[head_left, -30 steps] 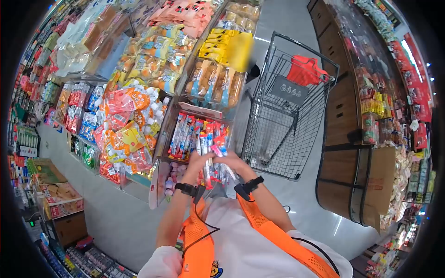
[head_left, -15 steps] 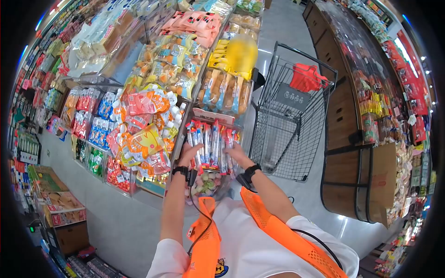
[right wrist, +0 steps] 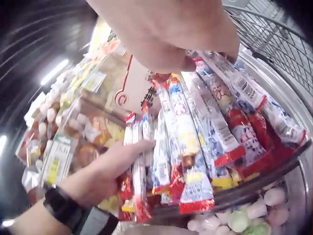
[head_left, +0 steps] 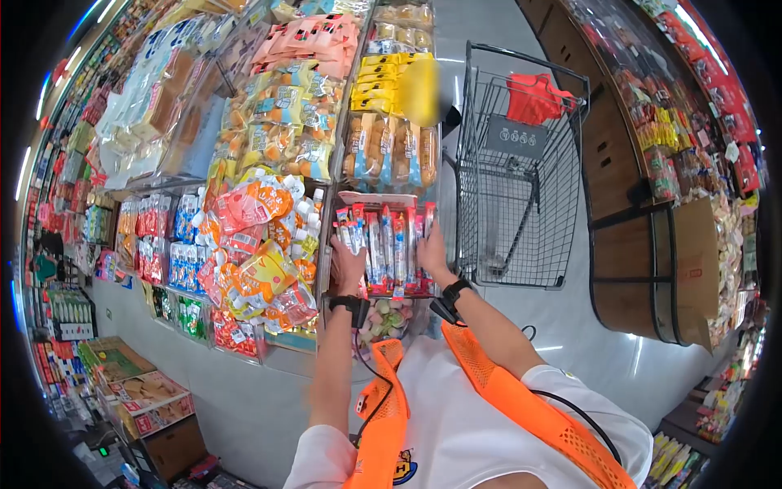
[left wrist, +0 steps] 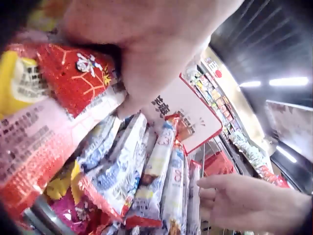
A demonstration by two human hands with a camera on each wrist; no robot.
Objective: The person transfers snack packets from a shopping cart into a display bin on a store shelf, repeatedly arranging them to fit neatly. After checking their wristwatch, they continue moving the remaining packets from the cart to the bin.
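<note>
Red, white and blue stick-shaped snack packets (head_left: 387, 244) stand closely side by side in a bin in front of the person. At the bin's left side the left hand (head_left: 349, 265) grips a few tilted packets; its thumb lies over them in the right wrist view, with the other fingers mostly hidden. A red and white packet (left wrist: 44, 142) from this group looms close in the left wrist view. On the right side, the right hand (head_left: 432, 248) pinches a packet (right wrist: 234, 81) at the row's end, its fingers curled over the upper part.
Wrapped round sweets (head_left: 383, 318) fill a container below the bin. Pouches (head_left: 261, 261) are heaped to the left; packaged breads (head_left: 391, 151) lie behind. A shopping cart (head_left: 521, 187) with a red bag (head_left: 538, 98) stands at the right, before wooden shelving (head_left: 631, 269).
The hands, first close together with packets near the body, have parted and moved forward to opposite sides of the bin. The packets between them now stand in a spread row.
</note>
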